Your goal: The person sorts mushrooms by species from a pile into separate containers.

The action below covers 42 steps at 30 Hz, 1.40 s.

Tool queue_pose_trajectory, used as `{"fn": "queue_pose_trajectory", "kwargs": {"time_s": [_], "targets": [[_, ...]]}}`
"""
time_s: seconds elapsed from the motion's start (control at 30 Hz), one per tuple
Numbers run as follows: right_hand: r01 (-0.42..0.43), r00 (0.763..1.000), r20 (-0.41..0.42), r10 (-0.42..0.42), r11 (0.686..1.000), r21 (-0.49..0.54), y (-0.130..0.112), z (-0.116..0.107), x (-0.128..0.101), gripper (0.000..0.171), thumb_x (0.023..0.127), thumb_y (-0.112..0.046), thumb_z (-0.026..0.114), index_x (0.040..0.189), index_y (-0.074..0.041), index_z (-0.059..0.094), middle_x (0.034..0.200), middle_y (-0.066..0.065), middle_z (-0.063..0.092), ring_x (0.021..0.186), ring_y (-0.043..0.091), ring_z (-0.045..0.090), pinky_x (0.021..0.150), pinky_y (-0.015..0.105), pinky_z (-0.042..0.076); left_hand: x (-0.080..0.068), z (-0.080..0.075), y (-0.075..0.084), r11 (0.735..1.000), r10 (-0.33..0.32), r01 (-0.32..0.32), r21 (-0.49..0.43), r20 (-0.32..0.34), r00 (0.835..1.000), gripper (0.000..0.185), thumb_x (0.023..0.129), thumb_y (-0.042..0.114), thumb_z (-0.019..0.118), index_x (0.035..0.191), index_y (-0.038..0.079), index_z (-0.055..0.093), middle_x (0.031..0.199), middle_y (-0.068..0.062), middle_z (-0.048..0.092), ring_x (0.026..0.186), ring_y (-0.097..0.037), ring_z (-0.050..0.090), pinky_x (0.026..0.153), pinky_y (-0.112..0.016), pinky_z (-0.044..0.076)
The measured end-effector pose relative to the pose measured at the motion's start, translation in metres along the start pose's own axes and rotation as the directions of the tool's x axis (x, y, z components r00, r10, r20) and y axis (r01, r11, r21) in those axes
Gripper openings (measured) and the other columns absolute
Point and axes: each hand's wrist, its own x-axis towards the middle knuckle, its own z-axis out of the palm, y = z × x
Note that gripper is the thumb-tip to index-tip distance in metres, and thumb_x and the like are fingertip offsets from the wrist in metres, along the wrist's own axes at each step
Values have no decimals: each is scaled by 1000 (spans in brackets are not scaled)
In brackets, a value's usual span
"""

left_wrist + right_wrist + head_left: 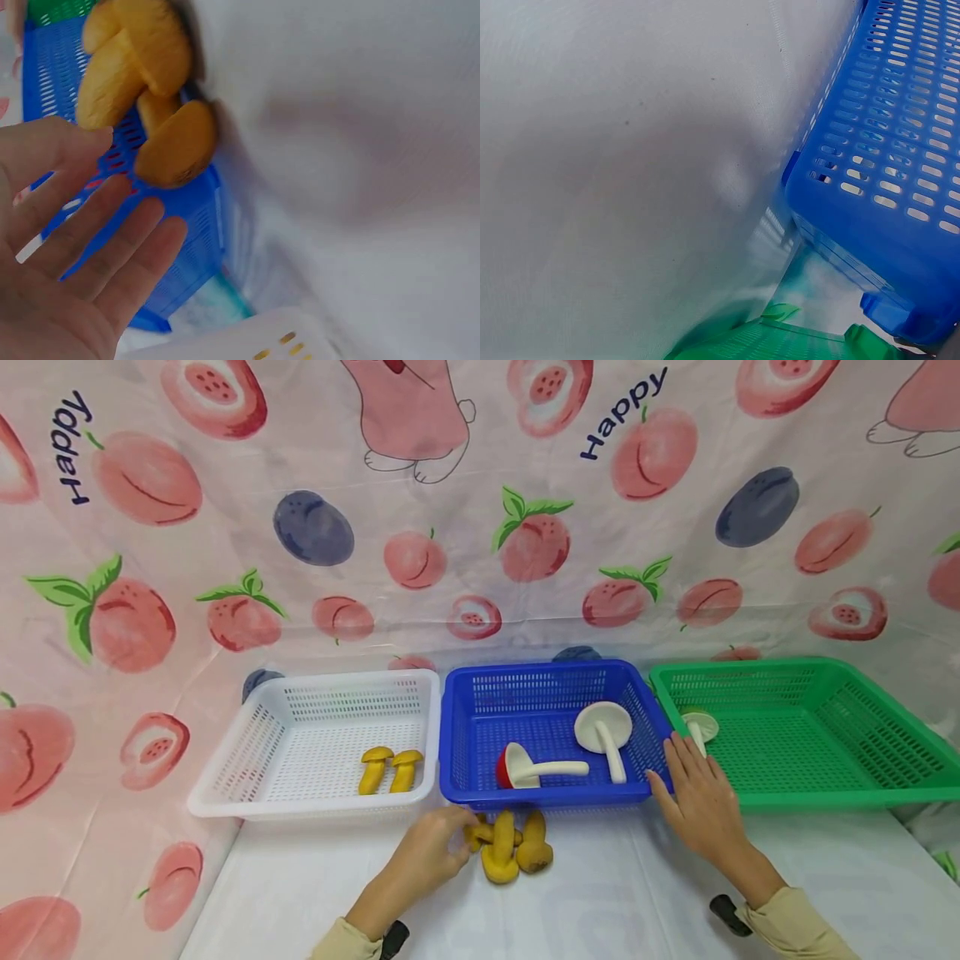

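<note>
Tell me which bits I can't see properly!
Head: stem end of the mushroom in the green basket, behind the right hand.
Head: part of the leftmost loose mushroom, behind the left hand.
Left wrist: white basket, cut off by bottom edge.
Right wrist: blue basket, cut off by right edge.

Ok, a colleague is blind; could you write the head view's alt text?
A left hand is beside yellow mushrooms lying before a blue basket; an open right hand is by a green basket. A white basket holding two mushrooms stands leftmost.
</note>
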Motion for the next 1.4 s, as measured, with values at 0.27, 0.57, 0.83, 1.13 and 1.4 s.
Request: {"fn": "queue_pose_trajectory", "kwargs": {"time_s": [0.27,0.57,0.83,1.13,1.4], "targets": [[-2,1000,-4,2,1000,-1,0,0,0,62,95,-31,52,139,9,37,145,27,33,135,41,27,107,60,19,4,21,-5,1000,-14,14,-18,-7,1000,25,72,1,74,96,7,70,99,-1,65,87,-15,58,76,-28,52],[3,1000,-12,-3,1000,-2,0,0,0,62,94,-29,54,139,10,37,145,27,34,135,42,28,107,60,20,6,30,-5,997,-62,64,48,-30,998,31,67,-5,73,96,4,70,102,-7,62,92,-19,58,80,-34,52],[6,1000,-21,-6,1000,-8,1,1,-1,61,95,-30,53,138,10,38,144,27,35,134,42,29,105,61,23,3,28,-5,997,-75,76,26,-44,996,34,64,-6,72,97,2,70,104,-8,61,95,-21,56,82,-36,52],[11,999,-40,-11,1000,-11,0,0,-1,60,94,-29,55,137,10,40,143,27,37,133,42,31,103,61,26,-8,17,-4,999,0,6,47,-125,992,36,59,-6,69,93,2,71,104,-9,60,95,-19,54,82,-34,50],[5,1000,-27,-5,1000,-7,-1,0,0,60,95,-30,52,138,10,39,144,27,36,134,42,29,106,60,22,-19,8,-5,998,-20,30,50,-186,982,30,61,-8,68,89,2,72,103,-9,61,95,-21,58,83,-36,52]]}}
